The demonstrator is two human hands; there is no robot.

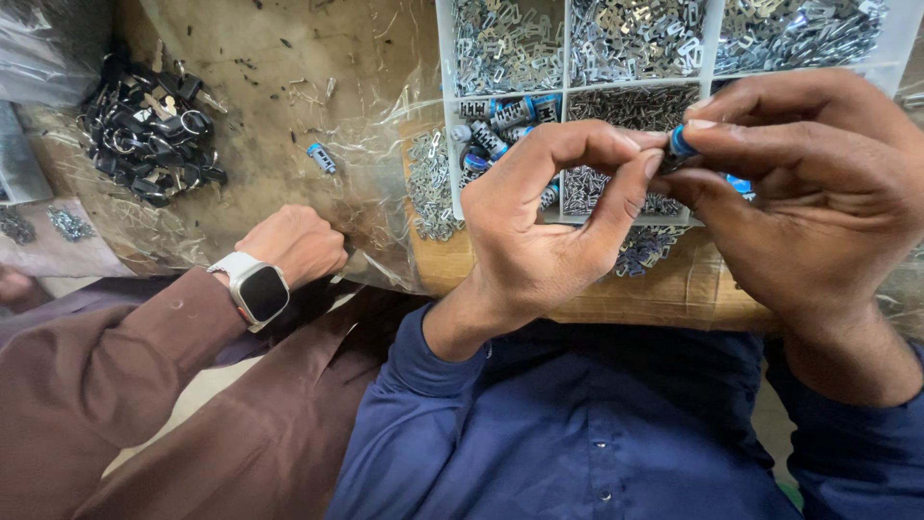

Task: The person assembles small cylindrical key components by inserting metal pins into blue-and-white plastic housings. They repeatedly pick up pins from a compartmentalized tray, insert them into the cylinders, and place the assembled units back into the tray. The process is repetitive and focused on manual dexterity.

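My left hand (pixel 558 217) and my right hand (pixel 799 193) meet in front of a white compartment tray (pixel 566 91). Between their fingertips is a small metal cylinder with a blue cap (pixel 681 144). My right thumb and forefinger pinch its blue end, and my left thumb and forefinger touch its other side. Most of the piece is hidden by my fingers. More blue-capped cylinders (pixel 500 125) lie in the tray's middle left compartment, just behind my left hand.
The tray's other compartments hold several small flat metal parts (pixel 626 29). A lone blue-capped cylinder (pixel 321 158) lies on the plastic-covered table. A pile of black keys (pixel 149 130) sits far left. A co-worker's fist with a wristwatch (pixel 262 289) rests at the table edge.
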